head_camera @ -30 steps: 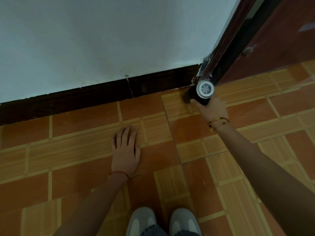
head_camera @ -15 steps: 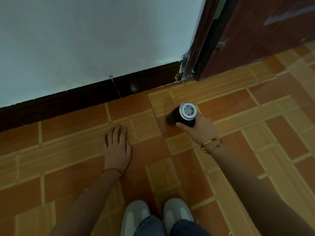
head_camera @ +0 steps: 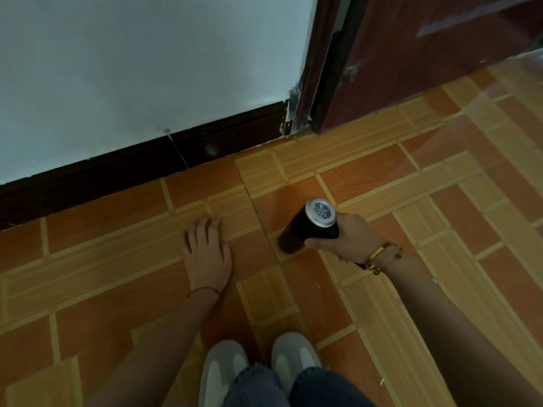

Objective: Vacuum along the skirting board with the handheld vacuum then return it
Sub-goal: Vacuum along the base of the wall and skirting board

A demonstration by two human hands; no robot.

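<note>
A black cylindrical handheld vacuum (head_camera: 308,229) with a silver vented end cap is gripped in my right hand (head_camera: 349,237). It tilts down to the left, its nozzle end touching or just above the tiled floor, well in front of the wall. The dark brown skirting board (head_camera: 147,165) runs along the foot of the white wall, from the left edge to the door frame. My left hand (head_camera: 207,251) lies flat on the tiles with fingers slightly apart, left of the vacuum and holding nothing.
A dark red door (head_camera: 426,54) and its frame (head_camera: 308,83) stand at the upper right, with chipped paint where the skirting ends. Orange and tan floor tiles (head_camera: 440,201) fill the rest. My two grey shoes (head_camera: 258,368) are at the bottom centre.
My right hand has pulled the vacuum away from the corner by the door frame, back toward me and onto the open floor. My left hand has stayed flat on the tiles.
</note>
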